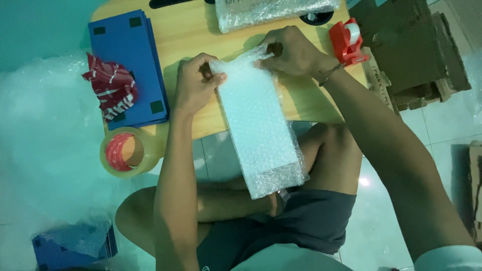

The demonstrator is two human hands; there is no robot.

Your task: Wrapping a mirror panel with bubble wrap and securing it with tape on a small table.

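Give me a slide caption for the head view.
Both hands fold clear bubble wrap around a long flat package.

A long flat parcel (pixel 261 130) wrapped in clear bubble wrap lay slanted over the near edge of the wooden table (pixel 201 35), its far end pinched by both hands. A second bubble-wrapped bundle (pixel 271 11) sat at the far edge. Brown cardboard boxes (pixel 411 55) stood stacked on the floor, right of the table.

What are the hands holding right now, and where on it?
Both hands, left hand and right hand, grip the bubble-wrapped package at its far end's two corners.
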